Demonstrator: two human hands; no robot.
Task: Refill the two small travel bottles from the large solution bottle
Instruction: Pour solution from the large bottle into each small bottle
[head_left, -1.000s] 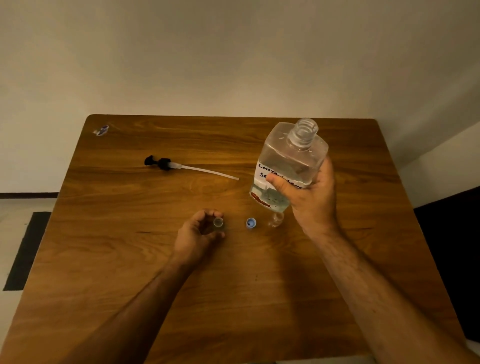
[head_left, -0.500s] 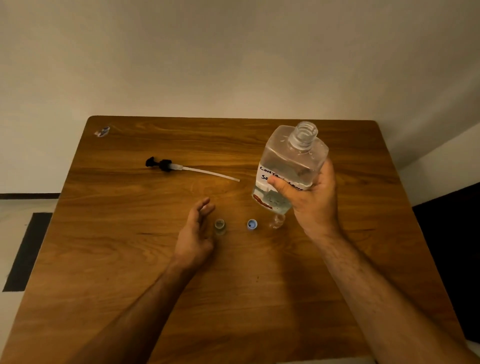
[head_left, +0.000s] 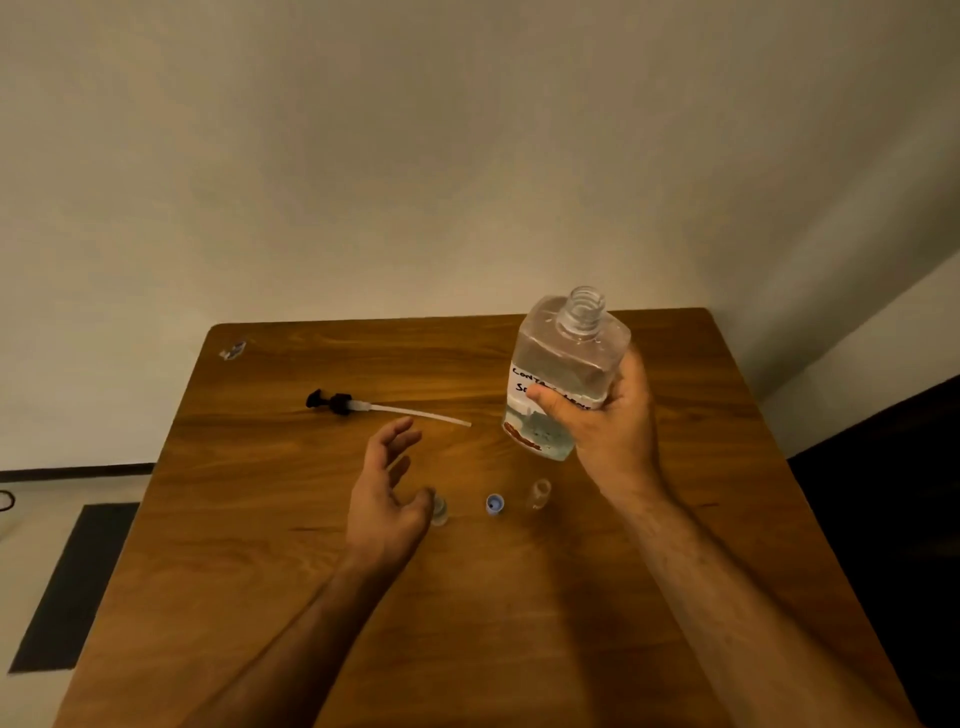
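Gripping the uncapped large solution bottle, nearly full of clear liquid, the right hand holds it above the table's middle; the left hand, fingers spread, sits beside a small travel bottle.

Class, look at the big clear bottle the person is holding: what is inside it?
The large bottle holds clear liquid, nearly full, its neck uncapped. The right hand and a white label cover part of it.

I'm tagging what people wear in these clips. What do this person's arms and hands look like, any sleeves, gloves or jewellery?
Both forearms are bare to the bottom edge of the picture, with no sleeve in view. The left hand and right hand are ungloved. No ring, watch or bracelet shows. The right forearm has visible hair.
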